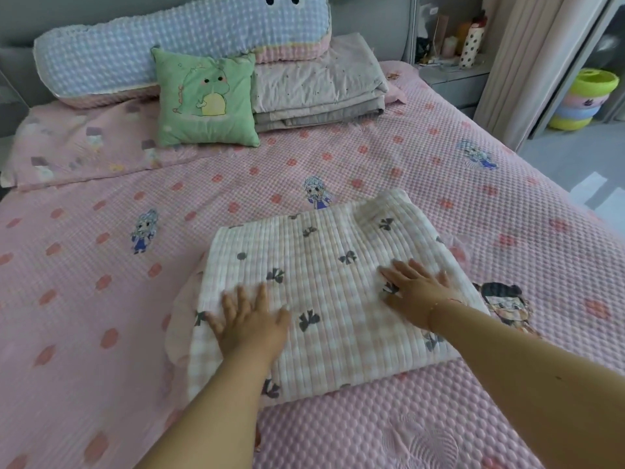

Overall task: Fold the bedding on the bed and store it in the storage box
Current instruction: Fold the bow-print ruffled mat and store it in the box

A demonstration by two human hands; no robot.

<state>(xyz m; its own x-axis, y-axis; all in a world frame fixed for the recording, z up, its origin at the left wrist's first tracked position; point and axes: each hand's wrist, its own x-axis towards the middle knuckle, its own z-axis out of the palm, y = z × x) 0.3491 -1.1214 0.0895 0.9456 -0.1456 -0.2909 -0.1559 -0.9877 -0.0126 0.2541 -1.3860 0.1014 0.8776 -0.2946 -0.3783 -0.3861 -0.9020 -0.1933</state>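
Both hands lie flat with fingers spread, grasping nothing: the left hand [250,324] presses the near-left part of the folded checked quilt [324,286], the right hand [417,292] its right side. The quilt rests on the near part of the pink bed cover [101,265]. Far off, a green dinosaur cushion [206,96] leans beside a folded grey blanket [318,89].

cushion [207,99]: green, dinosaur print, upright against bolster
bolster [169,45]: blue, along headboard
basins [582,99]: stacked, floor, right
bottle [471,42]: dotted, nightstand
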